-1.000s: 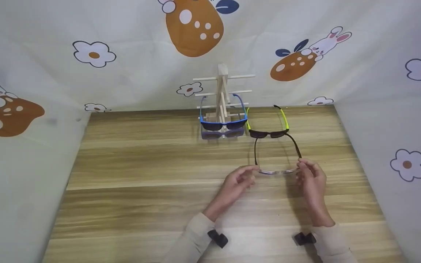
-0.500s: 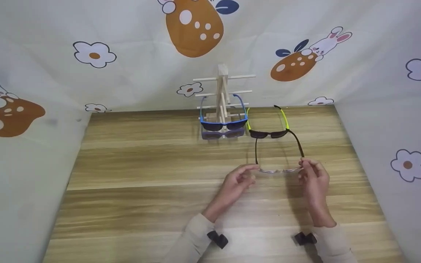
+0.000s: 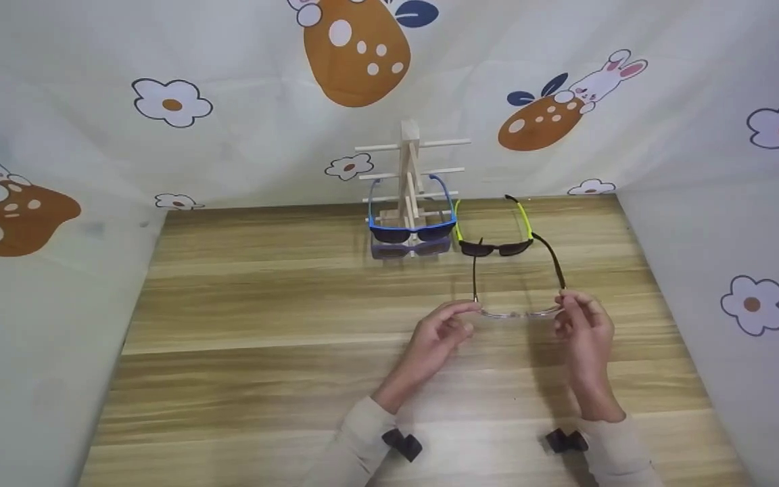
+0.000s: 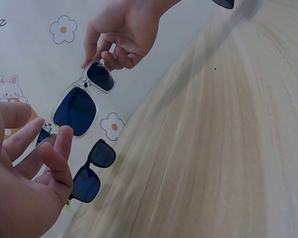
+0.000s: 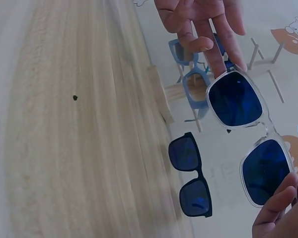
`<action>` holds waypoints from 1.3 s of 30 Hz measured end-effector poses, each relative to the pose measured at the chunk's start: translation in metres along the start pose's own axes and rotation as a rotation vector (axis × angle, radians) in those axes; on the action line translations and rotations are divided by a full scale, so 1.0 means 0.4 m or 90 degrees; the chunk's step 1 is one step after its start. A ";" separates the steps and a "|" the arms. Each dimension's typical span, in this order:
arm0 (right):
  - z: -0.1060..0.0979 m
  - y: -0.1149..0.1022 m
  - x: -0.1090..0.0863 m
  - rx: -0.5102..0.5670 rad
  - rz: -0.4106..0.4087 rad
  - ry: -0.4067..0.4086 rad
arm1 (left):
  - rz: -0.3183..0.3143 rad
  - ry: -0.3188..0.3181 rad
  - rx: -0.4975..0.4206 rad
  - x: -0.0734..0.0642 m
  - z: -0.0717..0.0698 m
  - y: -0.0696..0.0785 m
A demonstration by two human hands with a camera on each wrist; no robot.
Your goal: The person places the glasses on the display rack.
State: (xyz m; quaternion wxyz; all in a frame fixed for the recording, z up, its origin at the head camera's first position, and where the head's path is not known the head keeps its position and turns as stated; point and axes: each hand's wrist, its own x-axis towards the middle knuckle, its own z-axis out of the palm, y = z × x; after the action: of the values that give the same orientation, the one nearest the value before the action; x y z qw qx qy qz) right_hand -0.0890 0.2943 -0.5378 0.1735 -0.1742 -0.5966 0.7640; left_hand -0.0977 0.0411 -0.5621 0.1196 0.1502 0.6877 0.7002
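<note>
Both hands hold clear-framed sunglasses [image 3: 498, 315] with dark temples and blue lenses above the table, temples spread and pointing away from me. My left hand [image 3: 438, 341] has its fingertips at the left hinge; in the left wrist view the fingers [image 4: 63, 144] lie around that corner of the frame [image 4: 75, 111]. At the opposite end, my right hand [image 3: 585, 338] pinches the hinge between thumb and fingers. In the right wrist view both lenses [image 5: 236, 99] face the camera. Black sunglasses with yellow-green temples [image 3: 496, 249] sit just beyond, partly overlapped by the held pair's temples.
A wooden display rack [image 3: 408, 135] with several crossbars stands at the back of the wood-grain table [image 3: 261, 379]. Blue sunglasses [image 3: 413, 232] hang on it above a purple-blue pair [image 3: 389, 252]. Patterned cloth walls [image 3: 247, 155] enclose the back and sides.
My right hand has shifted slightly right and away, drawing the right temple outward. The held sunglasses have risen and tilted a little, and the left temple's tip now shows over the black pair.
</note>
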 end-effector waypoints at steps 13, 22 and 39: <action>0.013 -0.014 -0.008 0.061 -0.039 -0.030 | 0.052 0.024 -0.013 0.000 -0.006 0.022; 0.009 -0.020 -0.014 0.083 -0.072 -0.102 | 0.076 0.041 -0.057 0.000 -0.009 0.033; 0.008 -0.025 -0.027 0.107 -0.149 -0.206 | 0.151 0.119 -0.098 0.002 -0.012 0.039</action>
State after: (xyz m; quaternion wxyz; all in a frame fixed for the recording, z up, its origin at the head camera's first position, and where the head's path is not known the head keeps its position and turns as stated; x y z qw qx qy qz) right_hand -0.0806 0.2886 -0.5266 0.1773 0.0362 -0.5673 0.8034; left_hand -0.0998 0.0365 -0.5466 -0.0171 0.1549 0.6174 0.7710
